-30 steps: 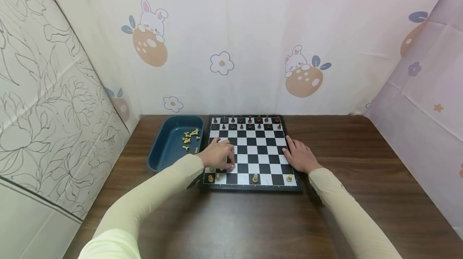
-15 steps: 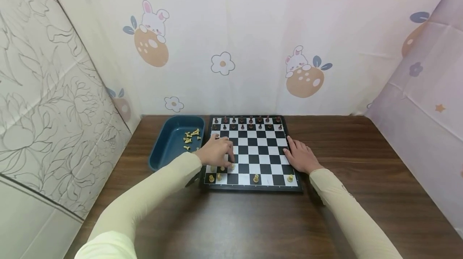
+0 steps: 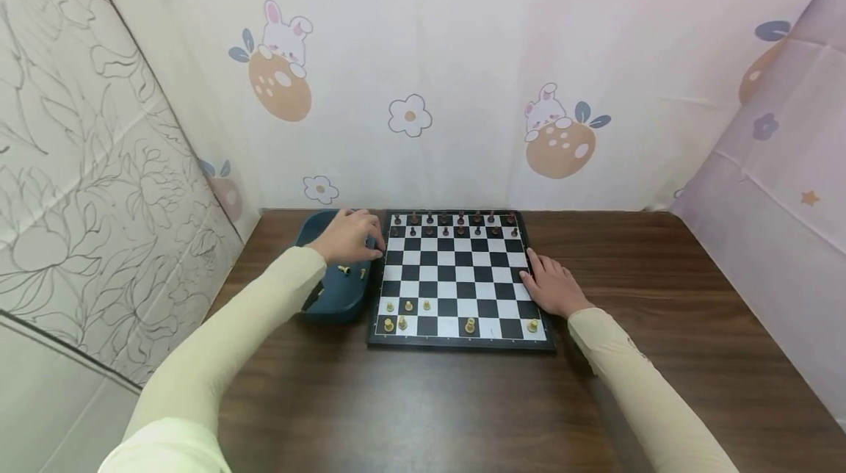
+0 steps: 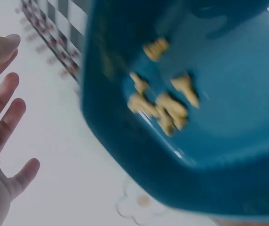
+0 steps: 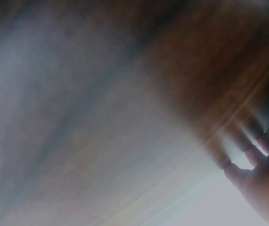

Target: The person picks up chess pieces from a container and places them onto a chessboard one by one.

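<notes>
My left hand hovers over the right side of the blue plastic tray, near the chessboard's left edge. In the left wrist view, its fingers are spread and hold nothing. Several yellow chess pieces lie jumbled in the tray. On the chessboard, a yellow pawn stands third from the left in the second row, beside two others. Several yellow pieces stand spaced along the front row. My right hand rests with extended fingers on the board's right edge.
Dark red chess pieces fill the two far rows of the board. The brown wooden table meets a printed curtain at the back. A patterned panel borders the left side.
My left hand has let go of the yellow pawn, leaving it upright in the second row, and has moved left and away from me to the tray. My right hand stays in place.
</notes>
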Tool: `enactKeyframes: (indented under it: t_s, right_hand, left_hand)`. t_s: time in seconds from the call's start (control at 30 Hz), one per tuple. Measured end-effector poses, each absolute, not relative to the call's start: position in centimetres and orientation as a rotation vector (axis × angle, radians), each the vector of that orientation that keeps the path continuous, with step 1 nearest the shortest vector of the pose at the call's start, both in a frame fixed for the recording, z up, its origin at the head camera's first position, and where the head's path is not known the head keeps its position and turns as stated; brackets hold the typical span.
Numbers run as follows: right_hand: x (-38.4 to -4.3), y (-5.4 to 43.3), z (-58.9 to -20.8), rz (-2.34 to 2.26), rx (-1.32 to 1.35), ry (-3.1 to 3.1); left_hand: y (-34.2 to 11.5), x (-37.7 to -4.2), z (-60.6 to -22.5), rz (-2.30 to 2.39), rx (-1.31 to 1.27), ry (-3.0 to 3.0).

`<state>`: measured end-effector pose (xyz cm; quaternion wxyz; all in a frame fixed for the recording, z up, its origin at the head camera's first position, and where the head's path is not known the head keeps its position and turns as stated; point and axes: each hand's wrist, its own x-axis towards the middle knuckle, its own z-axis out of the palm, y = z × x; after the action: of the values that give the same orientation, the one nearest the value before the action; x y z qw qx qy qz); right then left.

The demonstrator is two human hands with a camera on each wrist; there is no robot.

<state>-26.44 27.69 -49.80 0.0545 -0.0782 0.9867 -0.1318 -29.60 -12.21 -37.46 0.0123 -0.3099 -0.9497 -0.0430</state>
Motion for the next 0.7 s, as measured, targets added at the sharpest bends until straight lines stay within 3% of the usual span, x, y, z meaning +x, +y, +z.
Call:
enactKeyframes:
  t_s: [0.33,0.7]
  right_hand:
    - [-26.4,27.7,-49.7,-0.399,-0.243,2.998]
    - [-26.3,27.7,-49.8,-0.407,-0.241,3.011]
  left_hand:
    - [-16.0,-31.9,-39.3,-0.040,-0.906,-3.019]
    - [-16.6,-32.5,-41.2,0.216,-0.736,-3.088]
